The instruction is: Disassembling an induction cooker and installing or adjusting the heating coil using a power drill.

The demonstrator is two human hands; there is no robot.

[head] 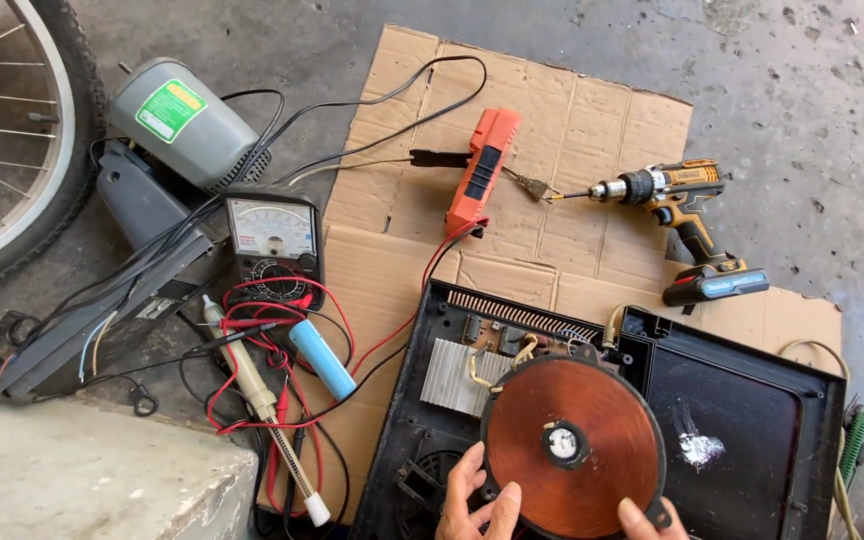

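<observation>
The round copper-coloured induction coil disc [574,446] sits on top of the opened black plastic cooker housing [742,420], over its left half, tilted slightly. I count one coil, one housing, one finned aluminium heat sink [449,375] just to the coil's left, one orange-and-black cordless drill [674,215], one orange handheld tool [483,170], one analogue multimeter [274,245] with red and black leads, one pale soldering iron [257,395], one blue cylindrical cell [321,360] and one grey motor [184,120].

My left hand [472,505] comes up from the bottom edge, fingers spread, thumb pressed on the coil's lower left face while the fingers curl at its rim, so it grips the disc. Of my right hand [642,520] I see only a thumb tip laid on the lower right rim; I cannot tell whether it clamps or just rests.

The coil shows tight concentric windings, a white hub at its centre, and a black frame beneath. Everything lies on flattened brown cardboard [552,110] over concrete.
</observation>
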